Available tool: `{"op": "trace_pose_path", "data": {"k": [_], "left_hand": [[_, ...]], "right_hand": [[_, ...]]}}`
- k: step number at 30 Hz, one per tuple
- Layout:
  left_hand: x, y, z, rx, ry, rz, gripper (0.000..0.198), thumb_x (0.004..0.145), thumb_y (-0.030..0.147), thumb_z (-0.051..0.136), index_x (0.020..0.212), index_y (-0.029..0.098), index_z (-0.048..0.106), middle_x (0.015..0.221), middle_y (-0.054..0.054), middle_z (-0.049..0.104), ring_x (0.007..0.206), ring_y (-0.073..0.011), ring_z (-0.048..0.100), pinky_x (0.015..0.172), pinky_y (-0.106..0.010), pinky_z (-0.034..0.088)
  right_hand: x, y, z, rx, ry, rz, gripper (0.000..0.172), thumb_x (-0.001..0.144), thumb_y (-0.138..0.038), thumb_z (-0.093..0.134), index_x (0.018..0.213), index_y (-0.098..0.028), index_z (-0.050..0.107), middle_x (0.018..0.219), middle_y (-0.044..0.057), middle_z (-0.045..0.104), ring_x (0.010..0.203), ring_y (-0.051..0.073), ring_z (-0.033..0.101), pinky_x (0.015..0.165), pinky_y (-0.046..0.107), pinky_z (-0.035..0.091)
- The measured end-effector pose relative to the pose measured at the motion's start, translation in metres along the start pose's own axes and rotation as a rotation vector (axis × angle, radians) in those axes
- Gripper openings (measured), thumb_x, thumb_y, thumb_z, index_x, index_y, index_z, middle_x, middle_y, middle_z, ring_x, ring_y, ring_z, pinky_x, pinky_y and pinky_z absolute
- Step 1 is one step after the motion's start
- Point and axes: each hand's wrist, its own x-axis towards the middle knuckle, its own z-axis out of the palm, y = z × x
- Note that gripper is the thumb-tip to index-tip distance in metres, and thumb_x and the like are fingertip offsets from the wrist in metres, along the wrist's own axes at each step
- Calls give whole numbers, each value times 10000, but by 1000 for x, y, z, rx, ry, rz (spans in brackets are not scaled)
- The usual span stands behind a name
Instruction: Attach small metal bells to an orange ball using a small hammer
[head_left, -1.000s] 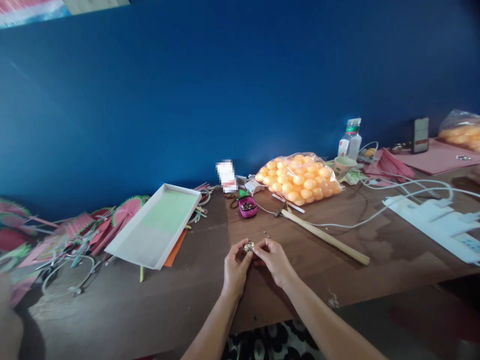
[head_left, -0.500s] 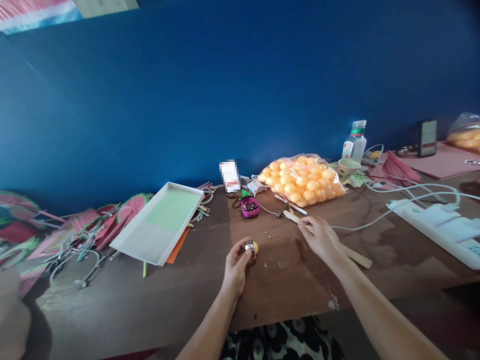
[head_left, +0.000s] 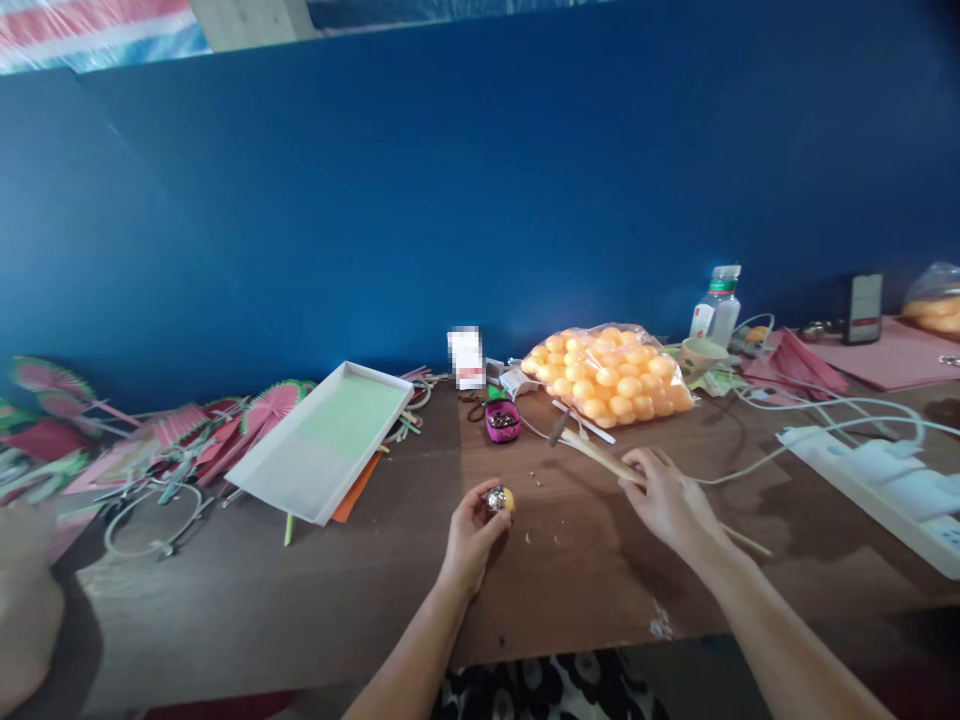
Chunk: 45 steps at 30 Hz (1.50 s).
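Note:
Between the fingertips of my left hand (head_left: 472, 535), a small ball (head_left: 500, 499) is pinched; part of it is shiny silver and part is yellow-orange. My right hand (head_left: 670, 500) wraps round the wooden handle of a hammer (head_left: 596, 455), whose dark head points left, above the table. The handle's thin end sticks out behind the wrist. Tiny metal bits (head_left: 535, 478) lie on the table between the hands. Beyond them stands a small purple container (head_left: 502, 421) with small shiny pieces in it.
Behind the hammer lies a clear bag of orange balls (head_left: 607, 375). On the left are a white tray (head_left: 277, 490) and pink paper fans (head_left: 274, 405). A power strip (head_left: 862, 490) with cables sits right, near a bottle (head_left: 716, 310). Another person's blurred arm (head_left: 30, 610) shows far left.
My right hand has slid back along the hammer's handle, away from the head, and the handle has turned slightly. My left hand keeps the ball in nearly the same place. The view has shifted slightly.

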Motion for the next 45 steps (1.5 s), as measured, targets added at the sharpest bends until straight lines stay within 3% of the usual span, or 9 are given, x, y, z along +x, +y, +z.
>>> {"op": "trace_pose_path", "data": {"k": [5, 10, 14, 25, 31, 33, 37, 41, 45], "left_hand": [[0, -1, 0, 6, -8, -3, 484, 634, 217, 732, 1076, 147, 548, 867, -56, 635, 743, -147, 625, 614, -215, 459], [0, -2, 0, 16, -19, 10, 484, 630, 240, 738, 1069, 131, 564, 829, -56, 639, 714, -140, 616, 592, -210, 453], [0, 0, 1, 21, -7, -5, 474, 624, 267, 741, 1049, 127, 584, 827, -64, 646, 688, -136, 613, 573, -209, 451], [0, -2, 0, 2, 6, -2, 487, 623, 253, 744, 1064, 145, 568, 864, -63, 639, 717, -144, 626, 582, -208, 460], [-3, 4, 2, -30, 19, -33, 487, 625, 264, 746, 1061, 174, 549, 897, -50, 622, 756, -145, 626, 589, -200, 469], [-3, 5, 1, -40, 25, -50, 451, 647, 306, 728, 1036, 168, 548, 863, -51, 627, 722, -140, 627, 567, -197, 466], [-2, 3, -2, -40, 46, -84, 419, 669, 383, 695, 995, 170, 540, 789, -48, 641, 624, -129, 624, 511, -188, 445], [-1, 2, -4, -20, 47, -87, 419, 690, 414, 665, 1011, 184, 525, 776, -44, 647, 599, -138, 627, 481, -188, 432], [-1, 3, -3, -58, 43, -77, 397, 689, 395, 671, 991, 179, 530, 823, -45, 638, 652, -143, 637, 515, -194, 448]], "right_hand": [[-32, -40, -13, 329, 52, -296, 121, 827, -216, 469, 947, -213, 485, 904, 59, 575, 819, 174, 584, 738, 281, 460], [-40, -55, -10, 283, -6, -417, 145, 842, -178, 437, 954, -217, 520, 905, 49, 588, 782, 156, 607, 701, 263, 479], [-37, -52, -10, 317, 99, -400, 128, 834, -192, 472, 953, -209, 513, 900, 52, 587, 809, 162, 610, 721, 266, 486], [-39, -46, -12, 335, -22, -361, 154, 824, -196, 485, 966, -224, 540, 924, 34, 603, 814, 153, 609, 741, 261, 477], [-8, -13, -14, 346, 146, -71, 253, 775, -324, 554, 995, -199, 567, 907, 54, 652, 782, 182, 621, 715, 279, 478], [8, 4, -9, 247, 130, -34, 275, 768, -316, 541, 1009, -190, 577, 913, 67, 663, 783, 199, 625, 714, 297, 474], [33, 28, 13, 79, 2, -29, 238, 747, -254, 520, 958, -189, 610, 919, 75, 674, 818, 217, 625, 729, 313, 464], [43, 31, 31, 68, -88, -65, 266, 770, -241, 494, 1011, -182, 592, 934, 75, 670, 843, 200, 623, 726, 292, 461], [45, 13, 28, -45, 6, -117, 273, 761, -194, 502, 1018, -180, 594, 948, 88, 628, 851, 208, 592, 754, 315, 445]]}}
